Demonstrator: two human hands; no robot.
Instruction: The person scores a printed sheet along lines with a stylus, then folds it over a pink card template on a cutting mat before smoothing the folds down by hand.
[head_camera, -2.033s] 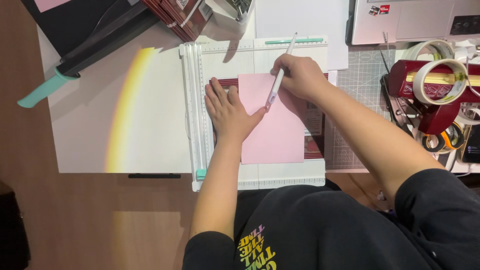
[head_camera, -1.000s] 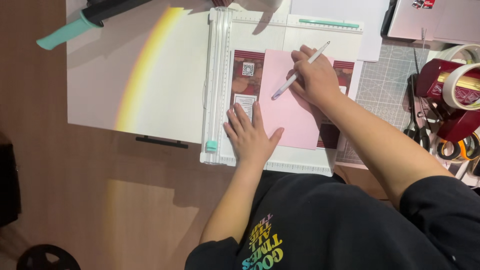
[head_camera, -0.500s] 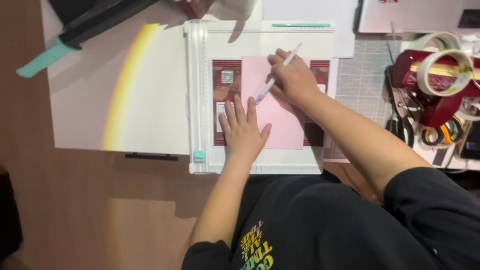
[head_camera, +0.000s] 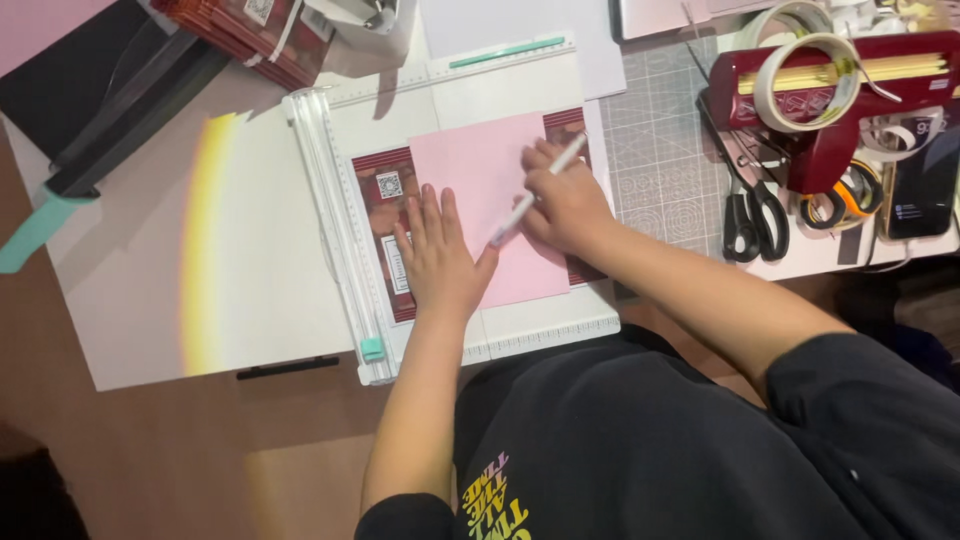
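Left hand (head_camera: 437, 262) lies flat, fingers spread, pressing the pink paper sheet (head_camera: 487, 205) onto the white trimmer board (head_camera: 520, 335) on the tabletop (head_camera: 130, 280). Right hand (head_camera: 565, 205) grips a white pen (head_camera: 525, 203), tip on the sheet. Judged thin, light and easily creased, the sheet is best held by flat palm pressure near its left edge.

Dark red printed sheet (head_camera: 385, 205) under pink paper (head_camera: 480, 190); dark phone screen (head_camera: 922, 190) far right
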